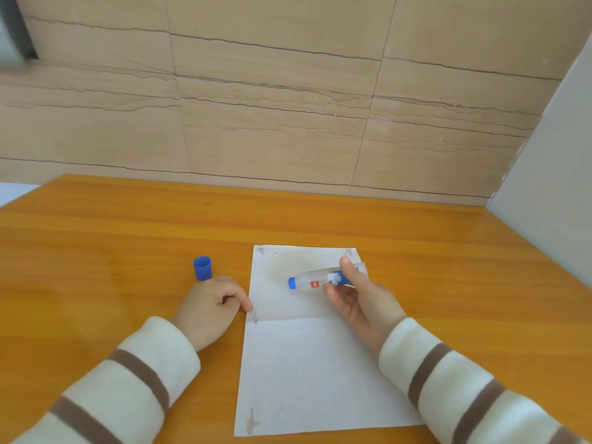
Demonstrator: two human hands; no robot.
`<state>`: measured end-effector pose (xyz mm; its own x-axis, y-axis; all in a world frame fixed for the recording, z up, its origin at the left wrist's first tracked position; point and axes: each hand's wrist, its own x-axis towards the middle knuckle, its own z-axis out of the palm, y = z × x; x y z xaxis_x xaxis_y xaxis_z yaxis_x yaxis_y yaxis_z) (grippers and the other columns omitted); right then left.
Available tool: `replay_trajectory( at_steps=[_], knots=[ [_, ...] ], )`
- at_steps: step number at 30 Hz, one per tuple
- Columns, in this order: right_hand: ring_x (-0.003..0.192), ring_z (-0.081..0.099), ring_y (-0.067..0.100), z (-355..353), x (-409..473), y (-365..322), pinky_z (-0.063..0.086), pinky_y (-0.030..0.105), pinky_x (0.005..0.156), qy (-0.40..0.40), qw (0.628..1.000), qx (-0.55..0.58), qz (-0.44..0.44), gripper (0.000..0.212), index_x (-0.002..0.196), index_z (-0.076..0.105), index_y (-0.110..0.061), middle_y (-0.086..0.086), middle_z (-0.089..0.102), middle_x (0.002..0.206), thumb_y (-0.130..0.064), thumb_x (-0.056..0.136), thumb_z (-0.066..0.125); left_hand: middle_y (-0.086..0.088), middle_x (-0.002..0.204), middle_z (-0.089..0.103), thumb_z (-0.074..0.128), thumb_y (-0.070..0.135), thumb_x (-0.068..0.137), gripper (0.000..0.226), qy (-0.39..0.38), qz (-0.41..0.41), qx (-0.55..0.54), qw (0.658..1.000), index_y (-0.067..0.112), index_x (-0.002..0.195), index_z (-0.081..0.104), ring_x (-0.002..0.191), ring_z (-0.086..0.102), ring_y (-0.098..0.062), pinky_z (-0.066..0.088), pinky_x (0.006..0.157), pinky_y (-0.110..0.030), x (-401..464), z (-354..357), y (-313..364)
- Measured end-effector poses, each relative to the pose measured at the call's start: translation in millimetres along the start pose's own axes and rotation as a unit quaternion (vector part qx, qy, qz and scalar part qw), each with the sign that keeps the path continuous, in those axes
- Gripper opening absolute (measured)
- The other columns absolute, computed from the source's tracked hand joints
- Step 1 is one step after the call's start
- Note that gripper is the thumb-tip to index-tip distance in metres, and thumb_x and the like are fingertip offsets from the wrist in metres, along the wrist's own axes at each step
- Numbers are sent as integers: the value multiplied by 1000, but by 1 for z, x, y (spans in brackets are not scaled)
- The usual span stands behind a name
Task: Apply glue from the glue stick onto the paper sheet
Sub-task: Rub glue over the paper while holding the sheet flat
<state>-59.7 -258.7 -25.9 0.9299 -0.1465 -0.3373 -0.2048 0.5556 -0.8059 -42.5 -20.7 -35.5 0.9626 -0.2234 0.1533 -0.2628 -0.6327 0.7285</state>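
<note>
Over on the left we have the blue cap (202,268) standing upright on the counter (96,235), open end up, well in from the left edge and clear of the paper sheet (304,363). Just in front of it sits our left hand (213,304), fingers curled into a loose fist with nothing in its grip, the thumb tip touching the sheet's left edge near the fold line, pinning it. The sheet itself lies flat toward the near edge of the counter, creased across the middle, with faint marks at its corners. Further right, our right hand (358,296) has its grip closed around the glue stick (323,278), thumb and fingers wrapped on the back half of the barrel. The stick lies almost level above the sheet's far half, blue tip pointing left; we cannot tell if the tip touches the paper. So we judge the cap is off and spreading is the step in hand. The next move calls for tilting the tip down onto the sheet and drawing it across with light, even pressure while the left hand steadies the paper
</note>
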Motion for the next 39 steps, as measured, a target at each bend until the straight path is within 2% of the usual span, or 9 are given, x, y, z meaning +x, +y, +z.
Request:
replay_trajectory(
  at_steps=[2,7,13,21,30,35,39],
  knots=[
    [65,71,19,8,0,7,57,21,57,-13,1000,-21,7,28,89,70,-3,10,73,78,-28,78,74,6,86,65,48,-3,85,40,-5,4,-1,1000,24,64,68,83,59,-9,44,74,-17,0,0,1],
    [75,72,20,21,-1,17,59,23,65,-36,997,-62,15,37,103,68,-1,20,70,106,-31,80,72,9,85,63,46,-2,86,40,-14,5,13,1000,22,65,69,83,58,-7,43,73,-12,1,-1,0],
    [85,71,24,29,-2,20,60,26,73,-35,996,-78,18,39,105,67,-1,24,66,118,-31,81,71,8,83,63,45,-3,85,43,-24,13,19,999,25,61,66,81,59,-7,40,70,-7,2,-2,1],
    [77,72,21,34,-1,22,60,24,69,-36,996,-78,23,37,101,68,0,24,68,111,-30,80,72,8,84,63,45,-2,85,44,-25,16,27,999,26,59,65,81,59,-7,43,73,-11,2,-2,1],
    [89,71,27,26,-2,16,60,29,74,-19,995,-93,15,35,101,68,-4,23,68,114,-31,80,72,8,84,63,46,-2,86,41,-22,23,42,999,24,60,66,81,59,-7,46,77,-16,3,-1,1],
    [81,73,23,18,-3,11,60,25,65,-9,996,-91,9,32,98,69,-6,20,71,106,-31,78,74,8,83,63,46,-4,84,43,-17,33,36,999,25,57,64,80,60,-8,45,76,-17,2,0,1],
    [77,73,23,11,-3,6,60,25,64,3,996,-91,4,31,97,68,-6,20,72,104,-30,79,73,9,81,63,47,-4,84,40,-12,35,34,999,21,59,66,79,60,-7,44,74,-13,1,0,0]
  ],
)
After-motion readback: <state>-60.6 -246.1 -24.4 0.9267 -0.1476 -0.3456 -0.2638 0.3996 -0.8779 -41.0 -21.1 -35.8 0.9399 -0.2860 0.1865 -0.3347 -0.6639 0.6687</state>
